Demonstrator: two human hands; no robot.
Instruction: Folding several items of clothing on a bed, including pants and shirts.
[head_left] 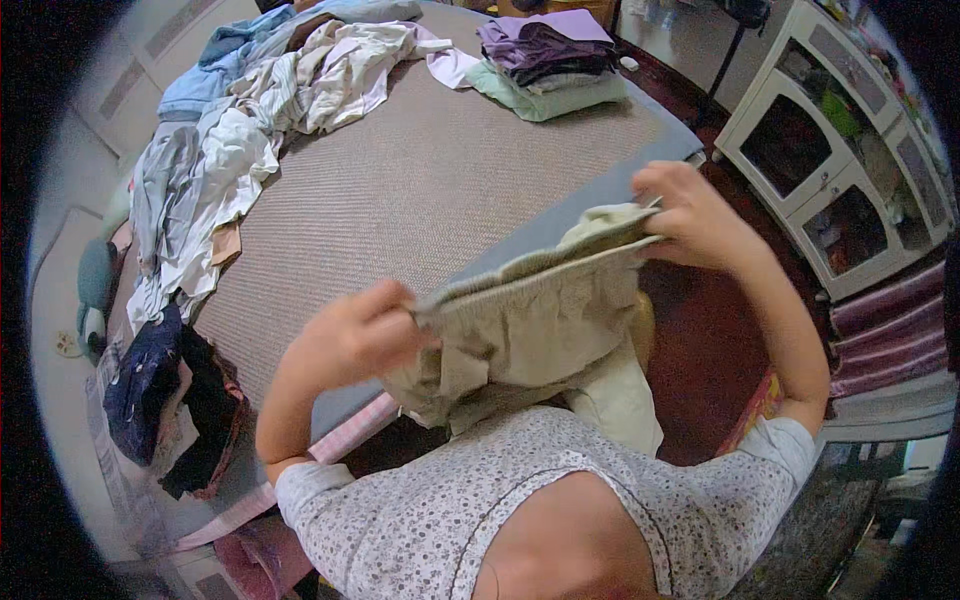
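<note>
A pair of pale khaki trousers or shorts with an elastic waistband hangs stretched between my hands in front of my chest. My left hand is closed on the left end of the waistband. At the other end, my right hand grips the band, held a little higher and farther away. The waist opening faces up, showing some lighter cloth inside. The lower part drops toward my lap, where a pale leg or lining shows. My fingertips are partly hidden and slightly blurred.
A bed with a woven mat lies ahead. Loose clothes are heaped along its left and far sides, with dark garments at near left. A folded stack sits at the far right corner. A white cabinet stands right.
</note>
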